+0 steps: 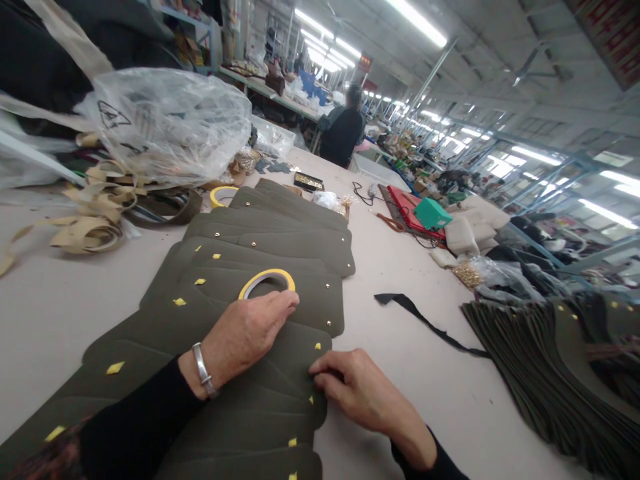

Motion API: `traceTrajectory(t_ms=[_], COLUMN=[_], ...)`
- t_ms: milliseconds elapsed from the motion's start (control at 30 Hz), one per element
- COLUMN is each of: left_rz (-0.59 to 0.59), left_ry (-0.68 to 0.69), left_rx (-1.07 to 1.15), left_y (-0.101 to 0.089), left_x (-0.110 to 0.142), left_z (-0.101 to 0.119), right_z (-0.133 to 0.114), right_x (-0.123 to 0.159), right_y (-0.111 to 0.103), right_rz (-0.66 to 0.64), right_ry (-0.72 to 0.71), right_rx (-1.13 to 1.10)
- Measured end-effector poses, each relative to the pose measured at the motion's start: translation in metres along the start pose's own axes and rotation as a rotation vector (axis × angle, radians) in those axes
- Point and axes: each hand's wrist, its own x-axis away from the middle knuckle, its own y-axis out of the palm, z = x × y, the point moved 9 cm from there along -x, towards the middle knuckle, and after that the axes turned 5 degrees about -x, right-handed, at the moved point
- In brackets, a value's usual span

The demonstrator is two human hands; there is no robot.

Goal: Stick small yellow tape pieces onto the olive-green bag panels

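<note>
Overlapping olive-green fabric panels (173, 333) are fanned out in front of me, with metal snaps near the edges of the farther ones and small yellow tape pieces (179, 302) on the nearer ones. In my left hand (247, 330) is a roll of yellow tape (270, 272), tilted up above the panels. My right hand (357, 387) is at the right edge of a panel, just below a yellow piece (318, 346). Its thumb and index finger are drawn together there; anything between them is too small to make out.
Another yellow tape roll (223, 196) lies behind the panels. Beige strips (93, 230) and a clear plastic bag (170, 123) are at left. A black strip (425, 320), a stack of olive pieces (530, 353) and a green box (433, 213) are at right. A person (343, 133) sits farther back.
</note>
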Motion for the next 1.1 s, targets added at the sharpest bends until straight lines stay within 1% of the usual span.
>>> traceTrajectory(t_ms=[100, 133, 200, 267, 367, 467, 533, 733, 833, 900, 933, 1000, 1100], left_rz=[-0.017, -0.030, -0.052, -0.071, -0.100, -0.133, -0.155, -0.189, -0.185, -0.151, -0.123, -0.043, 0.058], left_ry=[0.039, 0.062, 0.095, 0.098, 0.086, 0.116, 0.133, 0.135, 0.146, 0.146, 0.152, 0.176, 0.221], left_rx=[0.118, 0.137, 0.139, 0.106, 0.065, 0.069, 0.076, 0.078, 0.060, 0.036, 0.025, 0.003, -0.012], left_y=[-0.003, -0.003, -0.001, 0.002, 0.008, 0.011, 0.012, 0.010, 0.009, 0.007, 0.005, -0.001, -0.007], left_x=[0.000, 0.000, 0.001, 0.003, 0.005, 0.006, 0.007, 0.006, 0.004, 0.002, 0.002, 0.002, 0.006], left_z=[0.014, 0.019, 0.027, 0.029, 0.029, 0.034, 0.037, 0.042, 0.044, 0.045, 0.047, 0.053, 0.065], right_z=[-0.006, -0.010, -0.021, -0.033, -0.046, -0.051, -0.053, -0.049, -0.046, -0.043, -0.039, -0.024, 0.011], right_x=[0.000, 0.000, 0.000, -0.001, -0.003, -0.005, -0.004, -0.002, 0.001, 0.002, 0.000, -0.005, -0.015], right_y=[-0.029, -0.035, -0.042, -0.043, -0.039, -0.034, -0.031, -0.029, -0.030, -0.031, -0.033, -0.035, -0.034], right_rz=[0.342, 0.424, 0.511, 0.533, 0.501, 0.462, 0.460, 0.558, 0.611, 0.643, 0.653, 0.645, 0.608], right_ry=[-0.092, -0.145, -0.266, -0.382, -0.491, -0.529, -0.546, -0.565, -0.553, -0.498, -0.441, -0.273, -0.014], right_rx=[-0.068, -0.098, -0.118, -0.068, 0.064, 0.152, 0.186, 0.247, 0.235, 0.169, 0.104, -0.108, -0.473])
